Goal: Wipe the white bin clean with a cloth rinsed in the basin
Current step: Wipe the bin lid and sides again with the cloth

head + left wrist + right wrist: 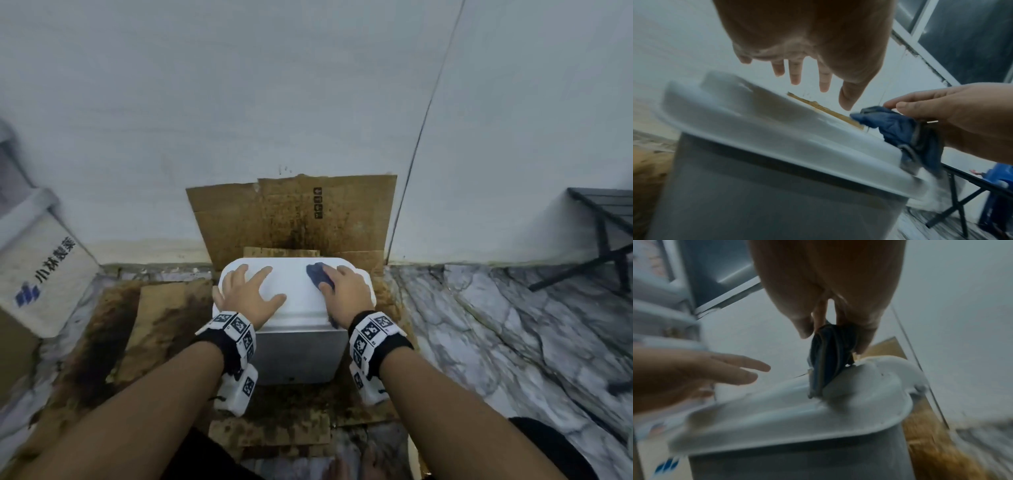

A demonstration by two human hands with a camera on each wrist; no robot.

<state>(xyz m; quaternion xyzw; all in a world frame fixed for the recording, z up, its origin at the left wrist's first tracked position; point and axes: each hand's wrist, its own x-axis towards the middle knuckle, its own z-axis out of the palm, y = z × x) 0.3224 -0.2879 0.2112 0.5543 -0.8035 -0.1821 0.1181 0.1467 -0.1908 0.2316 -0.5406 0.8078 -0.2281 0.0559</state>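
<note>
Two bare forearms reach forward from the bottom of the head view, each wrist wrapped in a black band carrying white marker blocks. At their ends, the left hand (251,294) lies flat, fingers straight and spread, with the palm pressing on the left half of the lid of the white bin (297,337). The right hand (346,291) bends its fingers round one bunched blue cloth (320,278) and holds it against the lid's far right part; in the left wrist view a tail of the cloth hangs over the lid's edge. One bin stands upright on stained brown cardboard (161,318) spread over the marble-patterned floor (513,325), with another cardboard sheet (291,216) leaning on the pale wall behind. One white carton with blue print (41,274) sits at the left, and one dark metal rack (603,233) at the right.
</note>
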